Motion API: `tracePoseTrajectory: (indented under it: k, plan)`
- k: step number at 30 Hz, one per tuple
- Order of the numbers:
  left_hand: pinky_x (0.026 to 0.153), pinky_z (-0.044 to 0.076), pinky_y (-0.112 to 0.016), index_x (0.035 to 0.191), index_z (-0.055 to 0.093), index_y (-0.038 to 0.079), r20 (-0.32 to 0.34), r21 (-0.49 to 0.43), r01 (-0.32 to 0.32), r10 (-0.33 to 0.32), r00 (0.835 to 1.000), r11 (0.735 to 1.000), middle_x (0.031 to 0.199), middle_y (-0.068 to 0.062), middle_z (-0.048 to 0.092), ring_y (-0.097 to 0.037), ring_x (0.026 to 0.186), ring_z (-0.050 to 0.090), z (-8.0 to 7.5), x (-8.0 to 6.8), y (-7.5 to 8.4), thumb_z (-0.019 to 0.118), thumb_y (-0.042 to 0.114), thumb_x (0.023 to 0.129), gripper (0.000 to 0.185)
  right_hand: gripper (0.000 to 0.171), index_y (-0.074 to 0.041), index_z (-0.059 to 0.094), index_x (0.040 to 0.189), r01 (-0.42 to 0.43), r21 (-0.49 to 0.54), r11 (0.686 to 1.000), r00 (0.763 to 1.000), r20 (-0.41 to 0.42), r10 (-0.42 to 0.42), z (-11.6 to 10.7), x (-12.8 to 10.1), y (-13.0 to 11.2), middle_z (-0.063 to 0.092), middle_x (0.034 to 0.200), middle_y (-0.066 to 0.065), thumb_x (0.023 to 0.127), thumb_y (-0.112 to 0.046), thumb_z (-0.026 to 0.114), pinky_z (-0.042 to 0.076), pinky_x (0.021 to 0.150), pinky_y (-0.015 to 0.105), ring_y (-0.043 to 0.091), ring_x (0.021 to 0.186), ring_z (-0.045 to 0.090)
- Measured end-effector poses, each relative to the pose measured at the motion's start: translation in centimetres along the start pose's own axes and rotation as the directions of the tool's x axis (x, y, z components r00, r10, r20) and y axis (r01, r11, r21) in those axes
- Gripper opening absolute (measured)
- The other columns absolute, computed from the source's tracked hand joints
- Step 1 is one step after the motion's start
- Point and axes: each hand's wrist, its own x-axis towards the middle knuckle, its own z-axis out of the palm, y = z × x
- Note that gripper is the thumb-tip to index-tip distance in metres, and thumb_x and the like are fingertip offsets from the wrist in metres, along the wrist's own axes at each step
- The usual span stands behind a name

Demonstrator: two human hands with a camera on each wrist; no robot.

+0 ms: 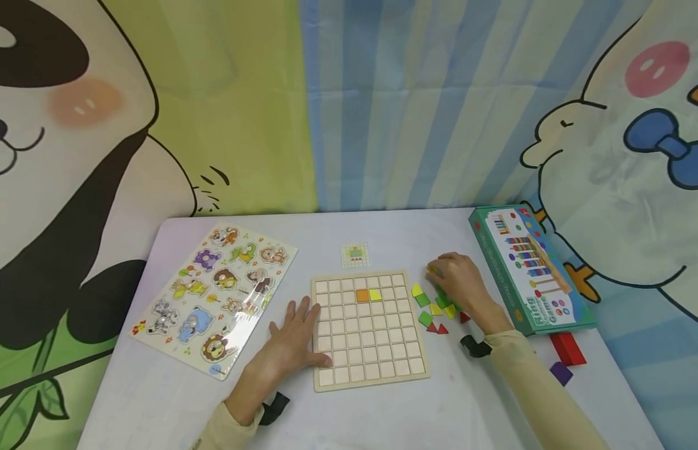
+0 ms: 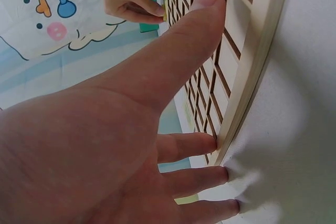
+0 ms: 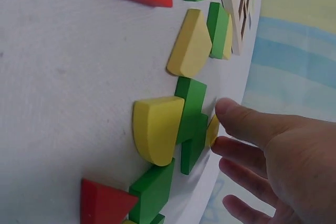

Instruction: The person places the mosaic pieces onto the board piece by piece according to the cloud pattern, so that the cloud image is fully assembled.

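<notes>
A wooden grid board [image 1: 368,328] lies in the middle of the white table [image 1: 439,412]. An orange tile [image 1: 363,295] and a yellow tile [image 1: 374,295] sit side by side in its second row. My left hand [image 1: 295,340] lies flat on the table at the board's left edge [image 2: 247,82], fingers straight, thumb [image 2: 178,61] resting on the frame. Right of the board, my right hand [image 1: 439,270] reaches over a pile of loose pieces [image 1: 436,309]. Its thumb and forefinger [image 3: 226,129] pinch a small yellow piece [image 3: 212,129] beside a green piece [image 3: 191,124] and a yellow quarter-round [image 3: 155,129].
A small pattern card [image 1: 355,255] lies behind the board. An animal peg puzzle [image 1: 214,297] is at the left. A green game box [image 1: 529,269] stands at the right, with a red block [image 1: 567,348] and a purple block [image 1: 561,373] near the table's right edge.
</notes>
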Motion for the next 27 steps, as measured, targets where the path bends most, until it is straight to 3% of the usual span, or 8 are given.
tracePoseTrajectory:
  k: [7, 20, 27]
  plan:
    - [0.103, 0.013, -0.087, 0.158, 0.03, 0.0, -0.002, 0.011, -0.002, 0.002, 1.0, 1.0, 0.167, -0.027, 0.015, -0.054, 0.153, 0.008, 0.09, 0.03, -0.1, 0.091, 0.041, 0.068, 0.116, 0.011, -0.004, 0.081, 0.094, 0.034, 0.021, 0.999, 0.996, -0.083, -0.032, 0.37, -0.17, 0.02, 0.079, 0.093, 0.009, 0.085, -0.011, 0.082, 0.053, 0.092, 0.054, 0.033, 0.101, 0.069]
    - [0.104, 0.014, -0.087, 0.157, 0.03, -0.001, -0.01, 0.03, 0.0, 0.0, 1.0, 1.0, 0.167, -0.028, 0.015, -0.054, 0.153, 0.009, 0.14, 0.02, 0.05, 0.091, 0.04, 0.069, 0.115, 0.011, -0.004, 0.081, 0.092, -0.062, 0.031, 0.998, 0.993, -0.097, 0.064, 0.55, -0.46, -0.42, 0.079, 0.09, 0.01, 0.086, -0.013, 0.081, 0.055, 0.087, 0.051, 0.031, 0.095, 0.069]
    - [0.103, 0.012, -0.088, 0.157, 0.031, 0.0, -0.011, 0.01, -0.005, 0.005, 1.0, 1.0, 0.167, -0.028, 0.015, -0.054, 0.153, 0.008, 0.19, -0.04, -0.07, 0.092, 0.038, 0.069, 0.115, 0.008, -0.003, 0.08, 0.087, -0.049, 0.025, 0.998, 0.991, -0.121, 0.052, 0.82, -0.59, -0.31, 0.078, 0.086, 0.011, 0.086, -0.011, 0.081, 0.055, 0.085, 0.051, 0.031, 0.092, 0.068]
